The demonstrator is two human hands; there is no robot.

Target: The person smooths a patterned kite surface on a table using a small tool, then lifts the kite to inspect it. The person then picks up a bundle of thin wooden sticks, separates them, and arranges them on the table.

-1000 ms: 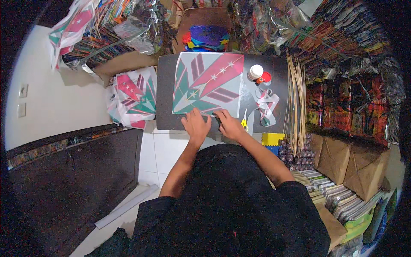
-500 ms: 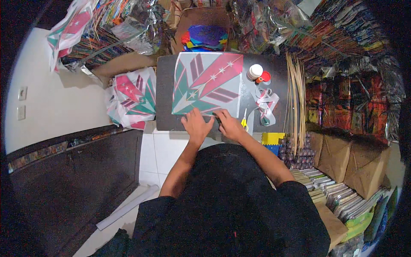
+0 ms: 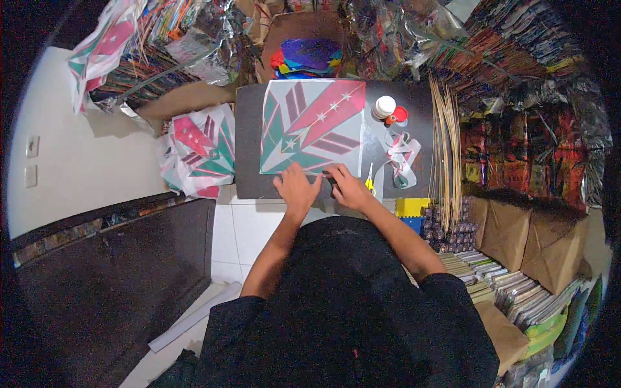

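Note:
A square kite sheet [image 3: 275, 97], white with pink and green shapes and stars, lies flat on a dark table [image 3: 248, 123]. A thin stick [image 3: 312, 129] runs diagonally across it. At the sheet's near edge, my left hand [image 3: 297, 190] has its fingers bent and pressed on the paper. Beside it my right hand [image 3: 349, 189] grips the same edge, thumb and fingers close together. What lies under the fingertips is partly hidden. Just right of my right hand are yellow-handled scissors [image 3: 370, 183]. Cut paper strips [image 3: 404, 160] lie curled farther right.
A white jar [image 3: 385, 107] stands by a red lid [image 3: 400, 115] at the far right of the table. Long thin sticks [image 3: 445, 142] lean along the right edge. Crumpled printed sheets [image 3: 200, 149] lie at left. Wrapped brown packages [image 3: 556, 249] and stacked bundles fill the right side.
The whole view has shifted very slightly. Both hands stay at the sheet's near edge, with little visible movement.

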